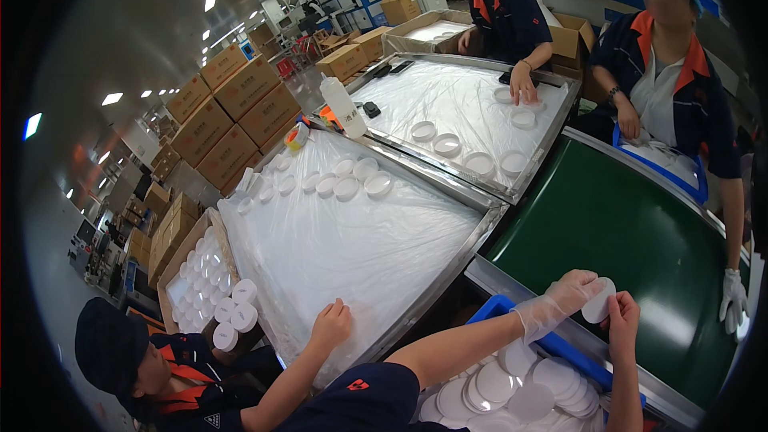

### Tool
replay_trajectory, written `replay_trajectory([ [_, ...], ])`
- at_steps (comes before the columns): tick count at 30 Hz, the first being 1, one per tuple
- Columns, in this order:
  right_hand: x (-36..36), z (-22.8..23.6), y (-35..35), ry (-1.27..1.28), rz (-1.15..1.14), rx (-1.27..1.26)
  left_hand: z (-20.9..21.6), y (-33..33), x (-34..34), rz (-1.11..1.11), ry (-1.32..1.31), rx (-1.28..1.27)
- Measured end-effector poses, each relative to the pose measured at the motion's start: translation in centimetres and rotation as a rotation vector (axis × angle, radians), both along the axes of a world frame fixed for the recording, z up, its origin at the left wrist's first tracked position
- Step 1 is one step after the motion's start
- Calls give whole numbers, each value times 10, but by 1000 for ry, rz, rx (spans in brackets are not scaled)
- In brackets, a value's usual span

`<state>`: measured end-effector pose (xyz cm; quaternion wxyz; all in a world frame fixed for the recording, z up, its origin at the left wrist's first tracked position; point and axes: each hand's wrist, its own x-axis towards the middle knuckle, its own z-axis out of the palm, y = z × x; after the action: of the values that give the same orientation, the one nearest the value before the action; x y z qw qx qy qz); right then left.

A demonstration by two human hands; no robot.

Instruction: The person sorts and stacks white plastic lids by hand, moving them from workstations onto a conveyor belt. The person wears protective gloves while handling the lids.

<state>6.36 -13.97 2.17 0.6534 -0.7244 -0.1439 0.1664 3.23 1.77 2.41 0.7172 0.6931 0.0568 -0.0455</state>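
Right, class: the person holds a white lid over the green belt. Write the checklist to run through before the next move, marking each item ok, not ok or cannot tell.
1. Both hands grip the white lid: ok; the left hand and the right hand both touch it.
2. Both hands gloved: not ok; the left wears a clear glove, the right looks bare.
3. Green conveyor belt bare beside the lid: ok.
4. Blue bin stocked with lids: ok.
5. Lid free of flaws: cannot tell, too small.
6. Co-worker's gloved hand apart from the lid: ok.
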Motion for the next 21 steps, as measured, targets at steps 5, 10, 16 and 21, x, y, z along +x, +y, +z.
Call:
replay_trajectory([
  [5,0,1,0,-14,-12,27,0,-1,-1,45,-36,-98],
  [10,0,1,1,-9,-2,25,-2,-1,0,16,-43,-162],
  [16,-1,3,1,-9,21,22,0,0,0,16,-56,-148],
  [21,-1,0,1,-19,30,23,-3,-1,1,16,-54,-185],
])
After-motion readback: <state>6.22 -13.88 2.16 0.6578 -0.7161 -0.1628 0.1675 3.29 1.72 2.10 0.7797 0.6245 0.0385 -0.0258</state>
